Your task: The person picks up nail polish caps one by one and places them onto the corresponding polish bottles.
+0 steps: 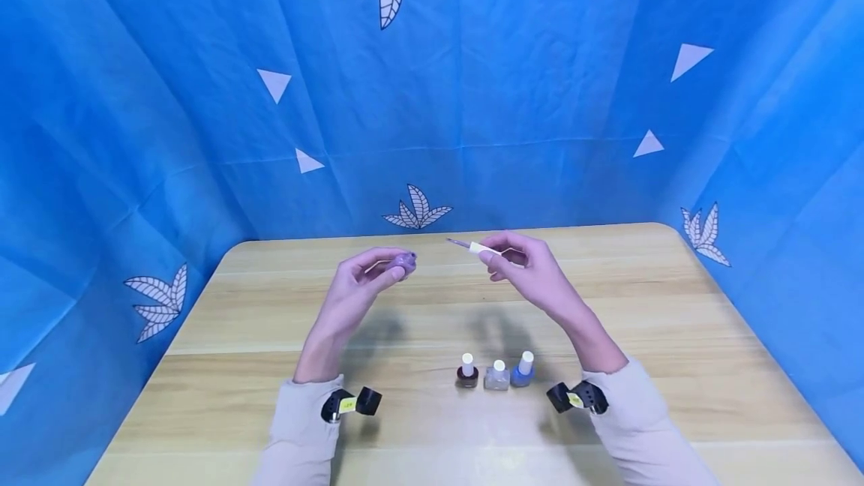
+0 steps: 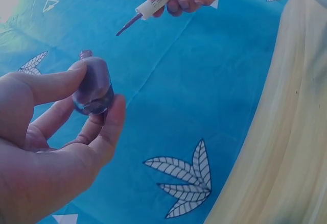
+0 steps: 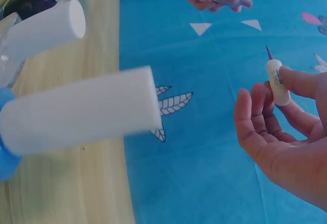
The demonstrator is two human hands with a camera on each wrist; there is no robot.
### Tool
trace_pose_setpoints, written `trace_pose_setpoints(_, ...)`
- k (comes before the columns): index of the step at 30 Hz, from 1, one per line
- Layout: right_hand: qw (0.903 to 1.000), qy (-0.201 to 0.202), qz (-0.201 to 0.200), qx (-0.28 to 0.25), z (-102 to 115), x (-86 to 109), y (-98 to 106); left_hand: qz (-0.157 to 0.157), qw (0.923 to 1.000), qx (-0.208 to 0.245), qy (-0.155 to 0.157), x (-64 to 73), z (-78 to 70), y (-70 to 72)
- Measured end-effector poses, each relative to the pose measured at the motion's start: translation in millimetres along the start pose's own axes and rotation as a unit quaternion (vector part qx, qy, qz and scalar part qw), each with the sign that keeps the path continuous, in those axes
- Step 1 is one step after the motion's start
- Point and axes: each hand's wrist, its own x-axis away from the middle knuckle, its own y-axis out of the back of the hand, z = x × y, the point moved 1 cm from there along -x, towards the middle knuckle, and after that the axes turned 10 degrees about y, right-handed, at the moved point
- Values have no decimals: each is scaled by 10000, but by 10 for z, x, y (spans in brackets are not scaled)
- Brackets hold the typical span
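My left hand [image 1: 360,280] pinches a small purple nail polish bottle [image 2: 95,83] between thumb and fingers, above the table's far part. The bottle's neck is uncapped. To its right, my right hand [image 1: 526,265] holds the white cap [image 3: 277,82] with its brush [image 2: 129,25] attached. Purple polish coats the brush, which points left toward the bottle; brush and bottle are apart. In the left wrist view the brush tip stands a little above and to the right of the bottle's neck.
Three capped nail polish bottles stand in a row on the wooden table [image 1: 223,396]: a dark one [image 1: 467,376], a clear or greyish one [image 1: 497,379] and a blue one [image 1: 523,373]. A blue curtain [image 1: 472,96] with leaf prints surrounds the table's back and sides.
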Motion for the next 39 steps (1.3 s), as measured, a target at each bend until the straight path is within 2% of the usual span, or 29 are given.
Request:
trace_pose_setpoints(4,9997,-90,-200,-89,3,58,99,101,9999,55,-19,-44,-2,-67)
trace_pose_setpoints(14,9963,19,-600,-617,-39,162,282,663,9966,458,-187,-104,36,-267)
trace_pose_setpoints(16,9952,69,-743,-627,-43,179,311,640,9967,450,-220,-114,40,-292)
trace_pose_setpoints(21,9922,126,-989,-748,-57,195,362,306,9988,319,-189,-122,19,-281)
trace_pose_setpoints(24,9905,134,-1106,-810,-61,219,406,211,9994,246,-121,-136,-12,-274)
trace_pose_setpoints(30,9888,188,-1064,-1029,-75,262,457,148,9997,210,42,-150,-49,-274)
trace_pose_setpoints(39,9864,248,-1132,-1163,-77,272,494,156,9990,317,-287,-182,-90,-322)
